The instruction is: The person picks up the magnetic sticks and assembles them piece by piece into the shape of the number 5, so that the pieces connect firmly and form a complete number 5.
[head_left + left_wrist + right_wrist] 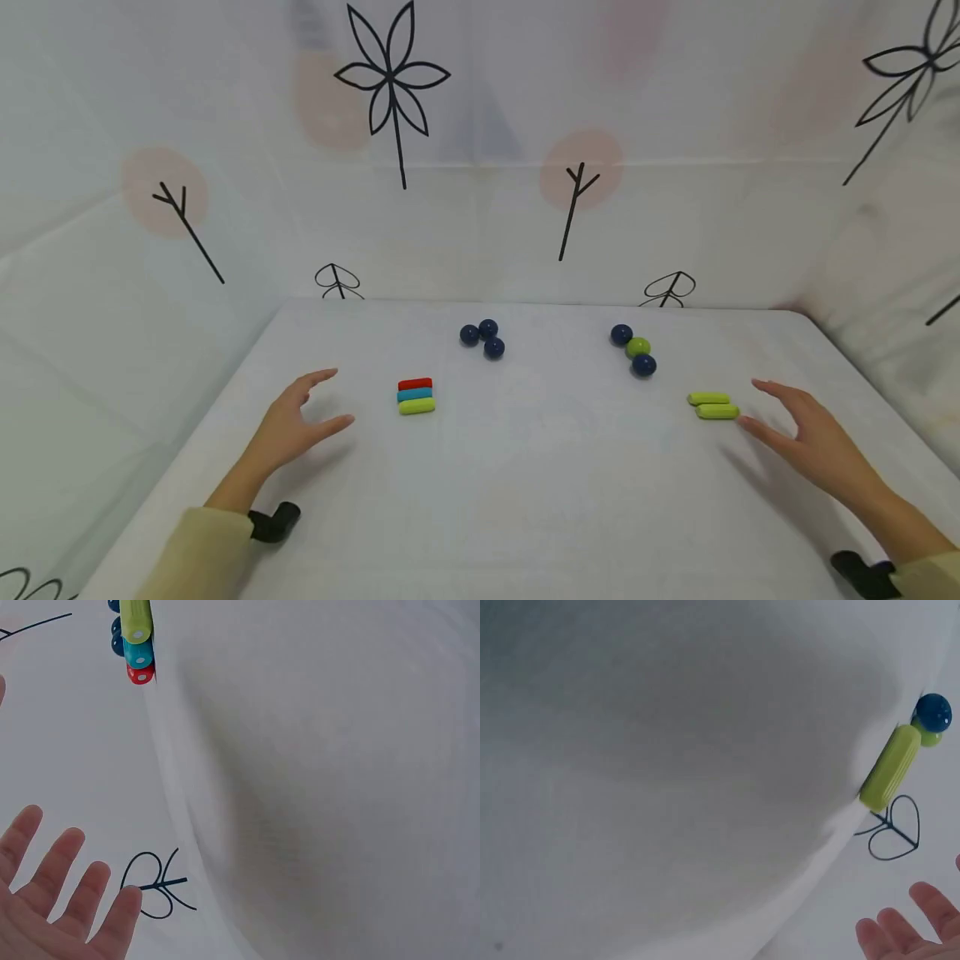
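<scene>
My left hand (288, 429) hovers over the left of the table, thumb and fingers spread, holding nothing. To its right lie a red stick (415, 384), a blue stick (415, 394) and a yellow-green stick (417, 406), side by side. On the right, two yellow-green sticks (717, 412) lie together, and the fingertips of my right hand (821, 446) come right up to their right end in the head view. That hand is spread too, with nothing in its grasp. The right wrist view shows a yellow-green stick (890, 769) beyond the fingers.
Three dark blue balls (493, 347) sit grouped toward the back of the white table (525, 500). Farther right, a green ball (638, 347) lies between two dark blue balls (643, 365). A white printed cloth (465, 233) hangs behind and along the sides.
</scene>
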Available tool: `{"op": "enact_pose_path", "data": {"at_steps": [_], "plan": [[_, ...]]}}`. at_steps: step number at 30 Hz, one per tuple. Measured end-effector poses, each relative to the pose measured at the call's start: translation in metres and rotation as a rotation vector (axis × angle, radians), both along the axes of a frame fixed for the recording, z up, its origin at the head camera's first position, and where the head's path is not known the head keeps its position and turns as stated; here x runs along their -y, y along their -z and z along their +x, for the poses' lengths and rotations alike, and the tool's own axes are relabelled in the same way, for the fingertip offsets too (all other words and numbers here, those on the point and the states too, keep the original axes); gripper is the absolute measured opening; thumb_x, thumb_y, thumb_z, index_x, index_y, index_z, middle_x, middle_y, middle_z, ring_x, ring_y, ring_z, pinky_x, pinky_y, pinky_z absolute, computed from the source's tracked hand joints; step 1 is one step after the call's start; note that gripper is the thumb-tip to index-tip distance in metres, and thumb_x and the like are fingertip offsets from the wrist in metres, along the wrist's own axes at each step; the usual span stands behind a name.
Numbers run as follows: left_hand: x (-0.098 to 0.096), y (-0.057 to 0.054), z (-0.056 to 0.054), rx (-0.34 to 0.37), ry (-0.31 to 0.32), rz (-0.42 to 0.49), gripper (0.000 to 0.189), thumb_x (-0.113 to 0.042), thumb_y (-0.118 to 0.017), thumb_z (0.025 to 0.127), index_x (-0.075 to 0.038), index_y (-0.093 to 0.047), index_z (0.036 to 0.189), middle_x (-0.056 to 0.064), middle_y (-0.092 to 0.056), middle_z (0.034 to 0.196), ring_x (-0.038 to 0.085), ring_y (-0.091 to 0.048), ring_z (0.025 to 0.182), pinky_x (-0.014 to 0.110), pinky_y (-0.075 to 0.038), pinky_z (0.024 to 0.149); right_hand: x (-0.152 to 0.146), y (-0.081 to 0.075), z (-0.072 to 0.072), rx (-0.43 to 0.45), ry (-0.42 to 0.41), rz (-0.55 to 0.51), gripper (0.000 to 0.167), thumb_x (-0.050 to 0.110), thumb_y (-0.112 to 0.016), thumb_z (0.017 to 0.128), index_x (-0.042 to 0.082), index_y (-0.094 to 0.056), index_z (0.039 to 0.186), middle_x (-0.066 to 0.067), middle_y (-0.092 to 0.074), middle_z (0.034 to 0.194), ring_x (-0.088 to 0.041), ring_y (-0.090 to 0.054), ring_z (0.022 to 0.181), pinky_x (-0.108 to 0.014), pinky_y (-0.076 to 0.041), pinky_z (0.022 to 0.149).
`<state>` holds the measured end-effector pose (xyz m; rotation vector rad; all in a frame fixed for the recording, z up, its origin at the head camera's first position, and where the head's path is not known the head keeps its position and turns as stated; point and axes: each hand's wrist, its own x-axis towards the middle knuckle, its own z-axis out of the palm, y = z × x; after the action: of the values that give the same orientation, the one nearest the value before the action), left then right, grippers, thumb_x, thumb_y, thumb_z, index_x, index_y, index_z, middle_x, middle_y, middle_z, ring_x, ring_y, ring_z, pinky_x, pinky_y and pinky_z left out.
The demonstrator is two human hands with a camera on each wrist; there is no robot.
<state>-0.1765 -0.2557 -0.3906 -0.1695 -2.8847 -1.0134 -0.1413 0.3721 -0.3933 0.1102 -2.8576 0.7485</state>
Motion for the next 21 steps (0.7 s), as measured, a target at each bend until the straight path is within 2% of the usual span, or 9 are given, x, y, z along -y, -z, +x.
{"op": "enact_pose_path", "data": {"at_steps": [5, 8, 12, 15, 17, 21], "plan": [[-0.008, 0.001, -0.001, -0.048, 0.046, 0.096, 0.073, -0.041, -0.074, 0.078, -0.009, -0.042, 0.136, 0.016, -0.042, 0.137, 0.035, -0.038, 0.124, 0.052, -0.036, 0.098, 0.007, -0.003, -0.001, -0.039, -0.015, 0.003, 0.064, 0.029, -0.066, 0.088, -0.008, -0.039, 0.132, -0.035, -0.037, 0.126, -0.052, -0.033, 0.114, -0.065, -0.03, 0.083], [-0.01, 0.007, -0.005, -0.08, 0.069, 0.142, 0.068, -0.04, -0.074, 0.078, -0.009, -0.046, 0.133, 0.014, -0.046, 0.133, 0.033, -0.042, 0.12, 0.05, -0.039, 0.096, 0.011, -0.003, -0.002, -0.043, -0.017, 0.012, 0.062, 0.029, -0.067, 0.086, -0.007, -0.041, 0.129, -0.035, -0.038, 0.125, -0.051, -0.036, 0.111, -0.063, -0.034, 0.08], [-0.003, 0.029, -0.019, -0.1, 0.054, 0.124, 0.065, -0.051, -0.069, 0.078, -0.017, -0.05, 0.13, 0.005, -0.051, 0.129, 0.026, -0.048, 0.115, 0.045, -0.044, 0.092, 0.018, -0.004, -0.004, -0.004, -0.003, 0.026, 0.062, 0.031, -0.067, 0.086, -0.007, -0.042, 0.129, -0.035, -0.037, 0.126, -0.052, -0.038, 0.107, -0.064, -0.037, 0.077], [0.0, 0.041, -0.027, -0.093, 0.034, 0.103, 0.064, -0.056, -0.067, 0.077, -0.021, -0.051, 0.128, 0.001, -0.052, 0.127, 0.024, -0.051, 0.113, 0.043, -0.047, 0.088, 0.023, -0.005, -0.005, 0.005, -0.006, 0.023, 0.061, 0.031, -0.067, 0.087, -0.007, -0.042, 0.128, -0.035, -0.037, 0.126, -0.053, -0.039, 0.105, -0.065, -0.038, 0.077], [-0.005, 0.036, -0.025, -0.062, 0.033, 0.137, 0.062, -0.053, -0.067, 0.079, -0.018, -0.052, 0.128, 0.005, -0.052, 0.127, 0.029, -0.051, 0.113, 0.045, -0.046, 0.089, 0.026, -0.005, -0.006, 0.006, -0.011, 0.016, 0.06, 0.03, -0.067, 0.087, -0.006, -0.043, 0.128, -0.035, -0.037, 0.126, -0.053, -0.039, 0.105, -0.065, -0.037, 0.077], [-0.019, 0.017, -0.015, 0.002, 0.034, 0.185, 0.057, -0.045, -0.07, 0.08, -0.013, -0.054, 0.125, 0.012, -0.052, 0.125, 0.034, -0.051, 0.113, 0.046, -0.046, 0.089, 0.026, 0.002, -0.011, 0.013, 0.005, 0.008, 0.06, 0.033, -0.066, 0.087, -0.003, -0.043, 0.128, -0.032, -0.038, 0.127, -0.051, -0.038, 0.108, -0.066, -0.037, 0.079]]}}
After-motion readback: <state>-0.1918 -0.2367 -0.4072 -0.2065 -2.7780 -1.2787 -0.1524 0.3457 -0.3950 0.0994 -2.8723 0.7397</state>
